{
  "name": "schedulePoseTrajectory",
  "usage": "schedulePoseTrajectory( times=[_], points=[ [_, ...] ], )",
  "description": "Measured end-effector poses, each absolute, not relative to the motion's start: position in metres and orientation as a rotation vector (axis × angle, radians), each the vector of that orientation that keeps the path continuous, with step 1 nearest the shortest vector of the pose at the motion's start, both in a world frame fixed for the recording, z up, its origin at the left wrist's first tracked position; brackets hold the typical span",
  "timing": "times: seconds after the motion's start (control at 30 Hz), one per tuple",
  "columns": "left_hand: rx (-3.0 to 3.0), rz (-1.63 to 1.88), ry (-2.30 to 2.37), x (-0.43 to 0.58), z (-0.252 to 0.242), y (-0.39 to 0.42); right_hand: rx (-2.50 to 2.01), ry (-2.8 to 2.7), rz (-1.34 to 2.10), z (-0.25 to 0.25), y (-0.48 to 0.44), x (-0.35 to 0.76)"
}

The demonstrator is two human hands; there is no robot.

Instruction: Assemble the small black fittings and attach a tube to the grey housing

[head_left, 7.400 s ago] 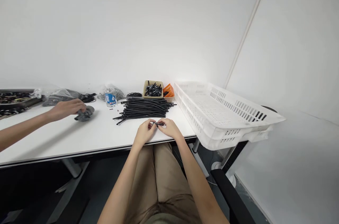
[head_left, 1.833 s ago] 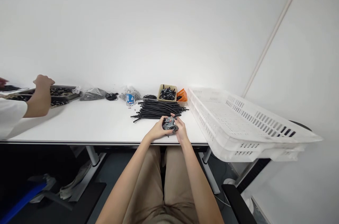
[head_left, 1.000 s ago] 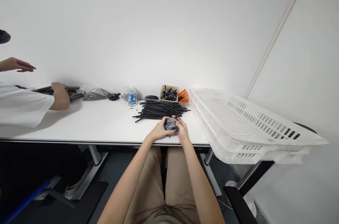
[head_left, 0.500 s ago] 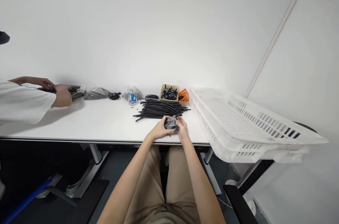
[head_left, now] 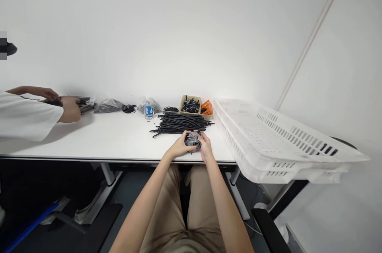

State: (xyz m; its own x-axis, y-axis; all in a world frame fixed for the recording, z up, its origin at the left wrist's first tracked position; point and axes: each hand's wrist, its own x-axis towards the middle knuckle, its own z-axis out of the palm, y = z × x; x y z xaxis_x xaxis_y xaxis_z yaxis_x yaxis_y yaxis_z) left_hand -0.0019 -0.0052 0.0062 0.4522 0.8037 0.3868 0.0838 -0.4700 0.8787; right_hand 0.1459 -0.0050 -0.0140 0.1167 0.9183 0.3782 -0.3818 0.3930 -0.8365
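A small grey metal part (head_left: 193,140) with round openings is held just above the table's front edge. My left hand (head_left: 179,145) grips it from the left, fingers wrapped round its side. On the other side my right hand (head_left: 205,146) holds it with bent fingers, close to a short black tube (head_left: 201,130) at the part's top. Right behind the hands lies a pile of black hoses (head_left: 182,122) on the white table (head_left: 119,137).
Behind the hoses stand a yellow bin (head_left: 181,103) of black pieces and an orange basket (head_left: 207,105). A large white crate (head_left: 256,145) is at the right. Farther left are a bottle (head_left: 149,110), plastic bags (head_left: 108,104) and another person's arms (head_left: 70,109).
The black tube at the top of the grey part now shows more clearly beside my right fingers. At the left, the other person's arms have shifted slightly.
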Motion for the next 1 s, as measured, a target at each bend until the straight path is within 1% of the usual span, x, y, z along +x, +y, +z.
schedulePoseTrajectory(
  times=[0.33, 0.73, 1.0],
  points=[
    [1.876, 1.060, 0.806, -0.001, 0.015, -0.012, -0.636, -0.976, 1.050, -0.005, -0.011, 0.142],
    [1.883, 1.095, 0.833, -0.001, 0.010, -0.006, -0.624, -0.837, 1.113, -0.005, -0.011, 0.143],
    [1.871, 1.085, 0.853, 0.000, 0.008, -0.004, -0.591, -0.875, 1.172, -0.003, -0.011, 0.145]
  ],
)
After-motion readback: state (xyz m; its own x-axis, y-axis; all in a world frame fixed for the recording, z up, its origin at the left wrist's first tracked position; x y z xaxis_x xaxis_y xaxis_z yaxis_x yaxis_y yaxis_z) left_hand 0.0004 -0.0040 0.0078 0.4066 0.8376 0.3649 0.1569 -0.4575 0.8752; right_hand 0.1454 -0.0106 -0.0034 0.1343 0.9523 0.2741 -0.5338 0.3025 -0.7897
